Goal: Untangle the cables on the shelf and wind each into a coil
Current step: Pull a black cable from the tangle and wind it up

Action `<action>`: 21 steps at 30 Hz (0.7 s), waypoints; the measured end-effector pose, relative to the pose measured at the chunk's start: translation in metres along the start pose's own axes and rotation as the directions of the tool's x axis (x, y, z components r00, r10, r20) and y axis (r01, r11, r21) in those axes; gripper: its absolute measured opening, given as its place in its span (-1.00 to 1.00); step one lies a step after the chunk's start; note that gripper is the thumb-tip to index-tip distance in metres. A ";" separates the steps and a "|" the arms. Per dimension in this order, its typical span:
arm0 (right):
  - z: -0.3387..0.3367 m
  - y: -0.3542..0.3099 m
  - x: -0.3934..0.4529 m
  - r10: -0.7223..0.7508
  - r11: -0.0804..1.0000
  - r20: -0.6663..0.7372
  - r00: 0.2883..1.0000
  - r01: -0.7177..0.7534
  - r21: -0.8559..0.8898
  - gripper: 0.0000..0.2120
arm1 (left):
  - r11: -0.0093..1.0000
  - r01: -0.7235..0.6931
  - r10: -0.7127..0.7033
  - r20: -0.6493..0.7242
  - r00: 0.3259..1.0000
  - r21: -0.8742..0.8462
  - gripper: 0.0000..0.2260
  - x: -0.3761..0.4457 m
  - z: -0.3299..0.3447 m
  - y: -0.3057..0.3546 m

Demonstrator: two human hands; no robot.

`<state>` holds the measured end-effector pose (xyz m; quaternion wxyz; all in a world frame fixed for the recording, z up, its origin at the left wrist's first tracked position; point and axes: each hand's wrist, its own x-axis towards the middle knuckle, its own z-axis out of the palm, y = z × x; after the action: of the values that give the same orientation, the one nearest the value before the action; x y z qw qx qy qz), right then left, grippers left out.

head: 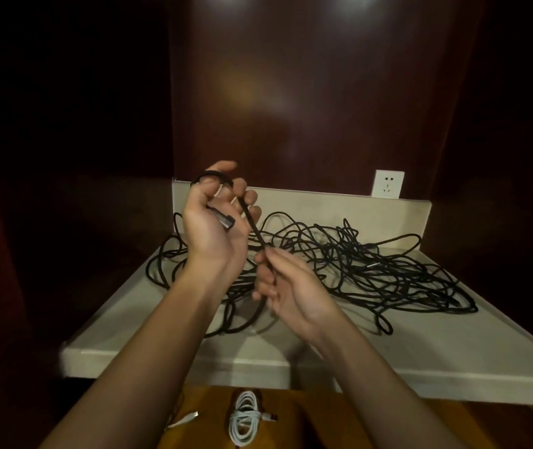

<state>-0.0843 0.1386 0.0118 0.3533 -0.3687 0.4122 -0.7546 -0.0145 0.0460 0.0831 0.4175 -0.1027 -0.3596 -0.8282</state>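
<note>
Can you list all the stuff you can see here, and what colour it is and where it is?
black cables: a tangle, count unclear, black, on the shelf
shelf: one, cream, middle
socket: one, white, back wall at right
white cable: one coil, white, on the brown surface below the shelf
loose plug: one, white, left of the coil
left hand: holds a black cable end, raised
right hand: fingers pinch the same cable, lower

Matt black cables (pixel 372 270), glossy wood back panel (pixel 291 92) — smooth pale shelf (pixel 420 345)

No readable text, label or number shows anywhere.
</note>
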 end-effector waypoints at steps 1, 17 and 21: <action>-0.001 0.004 -0.002 0.023 0.997 0.020 1.000 -0.025 0.067 -0.85 | 0.999 -0.025 0.025 -0.020 0.999 0.026 -0.77 0.002 0.002 -0.002; -0.011 0.002 -0.025 -0.011 0.882 -0.041 0.999 -0.010 -0.471 -0.83 | 0.210 -0.660 0.732 0.332 0.595 0.721 -0.65 0.014 -0.017 -0.008; -0.009 -0.008 -0.021 -0.355 0.300 0.210 0.911 0.324 -0.897 -0.83 | -0.256 -0.528 0.463 0.582 0.669 0.810 -0.58 0.014 -0.031 -0.008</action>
<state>-0.0836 0.1630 0.0093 -0.0838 -0.5687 0.6767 -0.4601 -0.0257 0.0189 0.0631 0.6523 0.0556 -0.7508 -0.0880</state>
